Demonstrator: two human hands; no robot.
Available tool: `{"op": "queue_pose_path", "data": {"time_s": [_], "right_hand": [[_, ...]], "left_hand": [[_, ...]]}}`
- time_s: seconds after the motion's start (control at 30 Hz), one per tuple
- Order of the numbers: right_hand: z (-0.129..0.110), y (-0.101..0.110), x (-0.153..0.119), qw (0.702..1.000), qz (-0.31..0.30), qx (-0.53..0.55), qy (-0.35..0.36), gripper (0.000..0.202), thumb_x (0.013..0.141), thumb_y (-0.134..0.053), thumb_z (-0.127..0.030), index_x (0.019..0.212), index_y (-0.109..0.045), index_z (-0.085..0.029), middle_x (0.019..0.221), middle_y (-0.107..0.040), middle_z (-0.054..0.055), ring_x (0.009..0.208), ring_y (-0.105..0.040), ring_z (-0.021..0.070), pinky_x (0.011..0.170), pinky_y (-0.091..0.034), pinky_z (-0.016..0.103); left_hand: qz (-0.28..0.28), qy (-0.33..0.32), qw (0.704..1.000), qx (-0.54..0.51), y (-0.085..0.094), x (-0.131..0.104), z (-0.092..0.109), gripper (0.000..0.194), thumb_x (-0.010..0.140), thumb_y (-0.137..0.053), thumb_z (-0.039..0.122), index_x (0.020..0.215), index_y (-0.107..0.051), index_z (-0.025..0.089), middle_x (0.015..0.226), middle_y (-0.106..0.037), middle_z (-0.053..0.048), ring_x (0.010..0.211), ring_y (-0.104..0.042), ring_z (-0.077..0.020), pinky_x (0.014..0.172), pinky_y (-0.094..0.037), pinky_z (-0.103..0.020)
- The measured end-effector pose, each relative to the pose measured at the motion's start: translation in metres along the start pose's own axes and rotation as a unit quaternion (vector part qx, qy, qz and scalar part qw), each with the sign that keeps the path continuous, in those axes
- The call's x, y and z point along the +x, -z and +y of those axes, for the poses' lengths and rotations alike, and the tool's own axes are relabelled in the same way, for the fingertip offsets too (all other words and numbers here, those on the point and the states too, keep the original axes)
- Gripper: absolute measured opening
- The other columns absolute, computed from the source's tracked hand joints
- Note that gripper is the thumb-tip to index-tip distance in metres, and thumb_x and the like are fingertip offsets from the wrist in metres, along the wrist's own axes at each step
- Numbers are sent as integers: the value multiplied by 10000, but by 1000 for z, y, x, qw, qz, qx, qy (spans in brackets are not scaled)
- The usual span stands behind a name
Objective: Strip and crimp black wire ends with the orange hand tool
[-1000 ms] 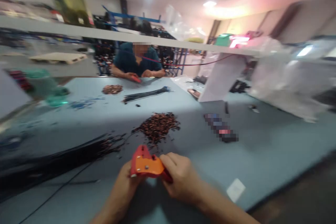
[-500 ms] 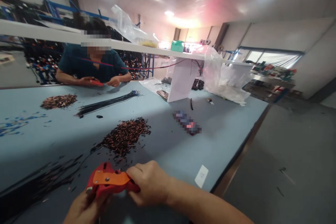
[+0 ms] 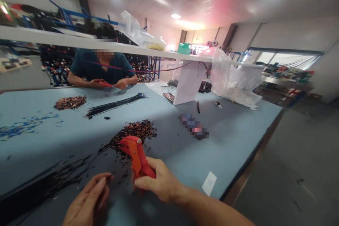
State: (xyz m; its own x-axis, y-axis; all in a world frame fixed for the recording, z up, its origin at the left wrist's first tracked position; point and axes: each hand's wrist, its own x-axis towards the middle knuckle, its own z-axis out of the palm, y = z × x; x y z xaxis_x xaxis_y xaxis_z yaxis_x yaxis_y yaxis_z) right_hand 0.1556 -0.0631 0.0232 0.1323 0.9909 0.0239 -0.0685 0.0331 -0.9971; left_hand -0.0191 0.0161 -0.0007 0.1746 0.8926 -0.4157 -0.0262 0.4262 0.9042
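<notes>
My right hand (image 3: 162,182) is wrapped around the handles of a red and orange wire stripper (image 3: 136,155). The tool stands tilted upward, its head in front of a pile of short black and copper-coloured scraps (image 3: 141,129). Lower left of the stripper and apart from it, my left hand (image 3: 88,197) is closed in a pinch. Something small and dark shows at its fingertips, too blurred to name. A bundle of black wires (image 3: 29,192) lies on the table left of this hand, with loose ends spread toward the scrap pile.
Across the blue table (image 3: 238,137) a co-worker (image 3: 103,67) holds a red tool. A second wire bundle (image 3: 116,104), a brown scrap pile (image 3: 70,102), blue bits (image 3: 26,125), a blurred-out phone-shaped object (image 3: 194,126) and a white label (image 3: 209,183) lie about. A white shelf (image 3: 185,81) stands mid-table.
The wire stripper has swung from lying sideways between both hands to upright in my right hand. My left hand has come away from it, now pinched. The view has shifted slightly left.
</notes>
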Motion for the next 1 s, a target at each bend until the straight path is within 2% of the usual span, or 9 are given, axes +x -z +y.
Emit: {"op": "queue_pose_path", "data": {"time_s": [0.1, 0.17, 0.27, 0.37, 0.5, 0.57, 0.67, 0.8, 1.0], "right_hand": [[9, -1, 4, 979, -21, 174, -100, 340, 588, -712, -281, 878, -620, -129, 747, -613, 18, 592, -579, 134, 524, -457, 236], [15, -1, 6, 963, -33, 233, -134, 390, 555, -734, -278, 892, -629, -111, 742, -639, 40, 579, -613, 153, 516, -484, 256], [19, -1, 6, 946, -58, 280, -154, 381, 547, -730, -264, 871, -645, -84, 707, -659, 55, 573, -640, 167, 538, -512, 276], [20, 0, 5, 939, -85, 288, -171, 383, 543, -731, -242, 875, -655, -67, 710, -669, 64, 579, -649, 169, 544, -518, 278], [21, 1, 4, 943, -123, 257, -173, 354, 546, -759, -230, 843, -659, -66, 746, -667, 71, 592, -644, 163, 515, -511, 263], [23, 1, 4, 945, -139, 245, -166, 333, 546, -774, -240, 804, -660, -65, 759, -661, 72, 599, -641, 157, 505, -509, 249], [25, 0, 4, 944, -155, 243, -159, 353, 542, -792, -256, 811, -659, -69, 764, -660, 70, 617, -646, 160, 498, -509, 235], [26, -1, 3, 944, -151, 250, -152, 373, 554, -790, -248, 859, -662, -76, 768, -666, 66, 624, -650, 160, 502, -514, 230], [28, -1, 1, 936, -151, 264, -178, 349, 551, -748, -214, 857, -668, -65, 757, -671, 74, 597, -651, 163, 493, -503, 231]], "left_hand": [[18, -4, 1000, -9, 0, 1, 4, 553, 422, -798, 494, 880, -658, 218, 648, -606, 33, 598, -559, -127, 475, -473, -155], [18, -21, 999, -15, -3, 0, 6, 557, 415, -805, 504, 868, -636, 226, 627, -589, 43, 550, -530, -116, 453, -459, -162], [-15, -76, 997, 4, -6, -2, 5, 504, 500, -760, 585, 812, -597, 225, 562, -546, 58, 433, -423, -88, 379, -383, -166], [-21, -94, 995, 25, -5, -3, 3, 519, 540, -736, 620, 855, -603, 229, 541, -506, 70, 413, -374, -77, 365, -341, -160], [9, -71, 997, 28, 0, 0, 1, 611, 482, -757, 640, 912, -624, 227, 597, -518, 56, 531, -456, -95, 429, -371, -138], [12, -64, 998, 22, 0, 2, 2, 621, 454, -767, 641, 882, -616, 217, 608, -520, 54, 535, -442, -91, 424, -355, -130], [17, -60, 998, -8, -1, 2, 4, 600, 430, -785, 624, 816, -593, 206, 549, -450, 75, 489, -382, -77, 396, -313, -127], [13, -87, 996, -8, 0, 2, 4, 501, 524, -754, 604, 750, -576, 194, 486, -378, 89, 433, -300, -68, 369, -257, -137], [-12, -123, 992, 32, 1, 4, 0, 463, 576, -730, 583, 783, -618, 185, 549, -474, 52, 511, -432, -112, 434, -363, -180]]}}
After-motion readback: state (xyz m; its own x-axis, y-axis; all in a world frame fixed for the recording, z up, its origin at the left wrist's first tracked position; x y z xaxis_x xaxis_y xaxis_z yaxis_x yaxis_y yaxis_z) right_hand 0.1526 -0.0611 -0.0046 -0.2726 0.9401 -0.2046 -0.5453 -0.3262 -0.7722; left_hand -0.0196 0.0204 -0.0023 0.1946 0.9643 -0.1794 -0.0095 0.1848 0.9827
